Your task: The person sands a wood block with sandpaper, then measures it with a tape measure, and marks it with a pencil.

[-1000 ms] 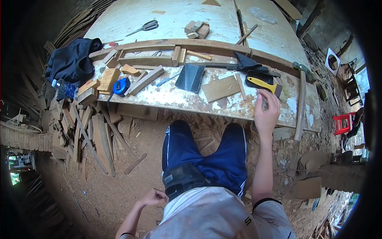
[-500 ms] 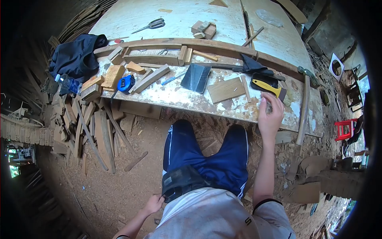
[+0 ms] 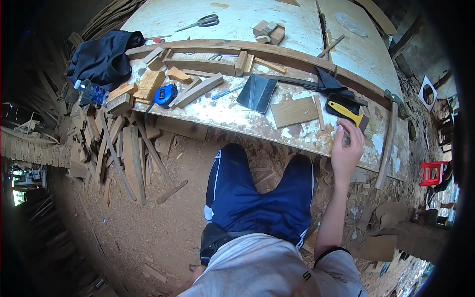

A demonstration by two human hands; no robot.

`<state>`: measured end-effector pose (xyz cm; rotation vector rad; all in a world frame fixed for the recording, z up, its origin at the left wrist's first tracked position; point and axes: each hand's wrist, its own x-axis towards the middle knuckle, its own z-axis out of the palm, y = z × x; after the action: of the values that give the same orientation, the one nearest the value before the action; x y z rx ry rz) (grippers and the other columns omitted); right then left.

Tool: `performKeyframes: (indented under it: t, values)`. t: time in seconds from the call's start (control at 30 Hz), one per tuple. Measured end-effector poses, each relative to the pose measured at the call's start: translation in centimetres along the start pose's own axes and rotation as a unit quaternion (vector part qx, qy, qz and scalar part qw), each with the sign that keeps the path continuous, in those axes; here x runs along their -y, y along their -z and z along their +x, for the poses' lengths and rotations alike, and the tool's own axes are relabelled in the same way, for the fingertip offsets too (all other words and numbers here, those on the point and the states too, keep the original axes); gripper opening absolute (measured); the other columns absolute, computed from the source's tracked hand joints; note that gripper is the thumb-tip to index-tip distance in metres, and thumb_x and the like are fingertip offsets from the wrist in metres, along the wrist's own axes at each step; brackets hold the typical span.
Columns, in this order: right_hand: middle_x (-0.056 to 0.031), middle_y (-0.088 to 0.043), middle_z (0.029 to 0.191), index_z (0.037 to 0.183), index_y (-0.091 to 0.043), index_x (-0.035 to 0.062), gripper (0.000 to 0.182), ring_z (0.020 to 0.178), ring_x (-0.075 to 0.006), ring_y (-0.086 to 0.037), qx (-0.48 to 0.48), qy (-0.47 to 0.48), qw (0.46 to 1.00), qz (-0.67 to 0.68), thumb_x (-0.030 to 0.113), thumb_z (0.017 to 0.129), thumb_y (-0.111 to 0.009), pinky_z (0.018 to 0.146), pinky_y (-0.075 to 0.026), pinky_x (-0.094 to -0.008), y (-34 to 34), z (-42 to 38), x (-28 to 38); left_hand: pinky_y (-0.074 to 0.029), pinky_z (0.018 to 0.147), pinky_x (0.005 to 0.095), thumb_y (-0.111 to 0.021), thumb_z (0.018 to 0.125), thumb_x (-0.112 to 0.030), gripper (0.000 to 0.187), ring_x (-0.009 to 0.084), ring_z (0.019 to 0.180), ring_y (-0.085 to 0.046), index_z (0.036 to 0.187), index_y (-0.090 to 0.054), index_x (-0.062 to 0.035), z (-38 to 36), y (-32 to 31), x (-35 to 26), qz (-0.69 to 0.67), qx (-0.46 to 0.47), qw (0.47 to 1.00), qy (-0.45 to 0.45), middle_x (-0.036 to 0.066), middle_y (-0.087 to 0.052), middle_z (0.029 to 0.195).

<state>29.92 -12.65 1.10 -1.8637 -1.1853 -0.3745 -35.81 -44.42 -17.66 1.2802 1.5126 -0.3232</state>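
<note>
My right hand (image 3: 348, 151) rests at the front edge of the workbench (image 3: 217, 119), fingers curved and apart from the thumb, with nothing visible between them. Its fingertips are right by a yellow-handled scraper (image 3: 345, 112) with a dark blade, which lies over a black object. A thin wooden board (image 3: 295, 113) and a narrow strip of wood (image 3: 319, 113) lie left of it. Low at my left side, my left hand (image 3: 197, 273) shows only in part beside my shirt, its fingers hidden. Just above it, a black pouch (image 3: 212, 241) sits at my waist.
A hammer (image 3: 387, 143) lies at the bench's right end. Folded dark sandpaper (image 3: 257, 93), a blue tape measure (image 3: 165, 94), wood blocks (image 3: 150, 86) and a plastic bottle (image 3: 91, 92) are on the left and middle. Scissors (image 3: 200, 22) lie farther back. Scrap wood (image 3: 131, 158) is piled on the floor.
My left hand has dropped down and back from the black pouch's edge and is now mostly hidden. The pouch has shifted toward my left side. The view has turned slightly; my right hand stays by the scraper.
</note>
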Motion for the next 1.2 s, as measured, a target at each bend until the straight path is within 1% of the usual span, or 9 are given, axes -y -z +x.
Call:
performKeyframes:
  t: [0.5,0.6,0.8,0.9,0.93,1.0,1.03,1.1,1.2]
  values:
    - [-0.0132,-0.083,0.118,0.118,-0.083,0.0054,0.018,0.119,-0.0357,-0.074,-0.005,0.009,1.000,0.007,0.007,0.102,-0.075,0.118,-0.050,-0.0491,0.1,0.0,-0.1,-0.060,0.089,0.0530,-0.059,0.111,-0.035,0.045,0.0452,0.107,-0.080,0.119,-0.074,0.0064,4.2,-1.1,5.3,-0.035,-0.010,0.993,-0.109,0.033,-0.078,0.110]
    - [-0.0132,-0.083,0.117,0.117,-0.083,0.0053,0.017,0.117,-0.0361,-0.075,-0.011,0.012,1.000,0.004,0.007,0.102,-0.075,0.119,-0.049,-0.0505,0.1,0.0,-0.1,-0.061,0.091,0.0527,-0.065,0.106,-0.034,0.042,0.0460,0.110,-0.079,0.129,-0.074,-0.0004,7.3,-3.4,11.2,0.063,-0.011,0.991,-0.115,0.031,-0.079,0.118]
    - [-0.0137,-0.083,0.117,0.117,-0.083,0.0051,0.017,0.117,-0.0362,-0.075,-0.013,0.009,1.000,0.004,0.007,0.103,-0.074,0.120,-0.049,-0.0504,-0.1,0.0,-0.2,-0.063,0.083,0.0520,-0.069,0.097,-0.025,0.029,0.0440,0.094,-0.080,0.112,-0.081,-0.0035,5.3,5.1,-0.5,0.165,0.068,0.984,-0.016,0.026,-0.081,0.103]
    - [-0.0142,-0.083,0.119,0.118,-0.083,0.0052,0.018,0.119,-0.0360,-0.074,-0.009,-0.001,1.000,0.010,0.007,0.102,-0.074,0.119,-0.049,-0.0494,-0.1,-0.1,-0.2,-0.063,0.072,0.0494,-0.068,0.100,-0.022,0.025,0.0396,0.077,-0.079,0.111,-0.083,-0.0061,8.4,11.9,-3.6,0.152,-0.094,0.979,-0.100,0.024,-0.078,0.090]
    - [-0.0143,-0.082,0.119,0.119,-0.083,0.0052,0.018,0.119,-0.0360,-0.074,-0.006,-0.002,1.000,0.008,0.007,0.102,-0.074,0.119,-0.049,-0.0491,-0.2,-0.1,-0.2,-0.061,0.070,0.0498,-0.067,0.104,-0.023,0.025,0.0393,0.076,-0.079,0.113,-0.083,-0.0060,9.6,14.6,-5.5,0.130,-0.153,0.976,-0.083,0.024,-0.078,0.089]
    - [-0.0146,-0.082,0.121,0.120,-0.083,0.0052,0.019,0.121,-0.0358,-0.074,-0.001,-0.007,1.000,0.006,0.007,0.102,-0.074,0.119,-0.049,-0.0485,-0.2,-0.2,-0.4,-0.059,0.068,0.0491,-0.068,0.110,-0.027,0.030,0.0385,0.073,-0.078,0.121,-0.081,-0.0024,10.8,20.4,-12.8,0.089,-0.264,0.955,-0.101,0.025,-0.075,0.081]
    - [-0.0148,-0.082,0.122,0.120,-0.082,0.0050,0.020,0.121,-0.0357,-0.073,-0.003,-0.003,1.000,-0.003,0.007,0.102,-0.074,0.118,-0.050,-0.0479,-0.2,-0.2,-0.4,-0.061,0.076,0.0462,-0.069,0.111,-0.022,0.028,0.0360,0.080,-0.080,0.121,-0.079,0.0019,12.1,22.6,-15.3,0.083,-0.362,0.909,-0.190,0.025,-0.077,0.088]
    - [-0.0149,-0.082,0.122,0.119,-0.082,0.0050,0.019,0.120,-0.0360,-0.073,0.001,-0.007,1.000,0.002,0.007,0.102,-0.074,0.116,-0.050,-0.0476,-0.1,-0.2,-0.3,-0.061,0.087,0.0444,-0.069,0.110,-0.014,0.023,0.0351,0.094,-0.080,0.122,-0.078,0.0039,12.9,26.6,-22.8,0.041,-0.465,0.829,-0.306,0.024,-0.080,0.103]
    - [-0.0148,-0.082,0.120,0.118,-0.082,0.0049,0.018,0.117,-0.0367,-0.073,0.001,-0.003,1.000,0.003,0.007,0.102,-0.073,0.114,-0.051,-0.0474,0.0,-0.1,-0.2,-0.060,0.097,0.0436,-0.070,0.108,-0.006,0.024,0.0343,0.107,-0.078,0.130,-0.076,0.0023,11.4,31.6,-33.8,0.071,-0.517,0.742,-0.421,0.020,-0.079,0.117]
